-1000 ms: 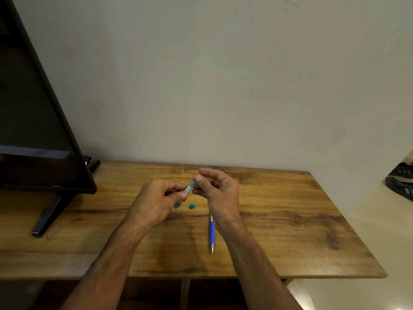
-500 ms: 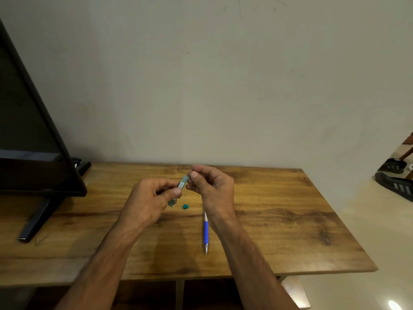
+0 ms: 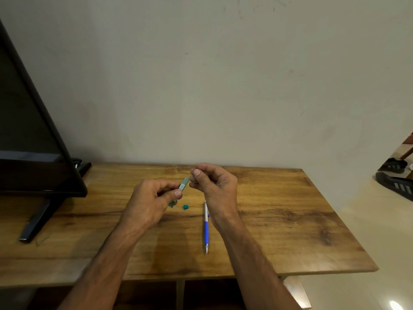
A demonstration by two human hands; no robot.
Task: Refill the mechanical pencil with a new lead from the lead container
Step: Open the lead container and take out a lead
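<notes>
My left hand (image 3: pixel 152 200) grips a slim pale-green lead container (image 3: pixel 181 187), tilted up to the right above the wooden table (image 3: pixel 279 220). My right hand (image 3: pixel 214 186) pinches at the container's open top end, where a thin lead (image 3: pixel 190 177) just shows between thumb and forefinger. The container's small teal cap (image 3: pixel 185 206) lies on the table below my hands. A blue and white mechanical pencil (image 3: pixel 206 229) lies on the table beside my right wrist, tip toward me; its far end is hidden by my right hand.
A black monitor (image 3: pixel 33 142) on a stand (image 3: pixel 35 222) fills the table's left end. The wall runs along the table's back edge. Dark shoes (image 3: pixel 395 182) sit on the floor at the right, past the table's right edge.
Both hands stay together on the container and have drifted slightly with the camera. My right thumb and forefinger have pulled a little away from the container's top, showing a thin lead.
</notes>
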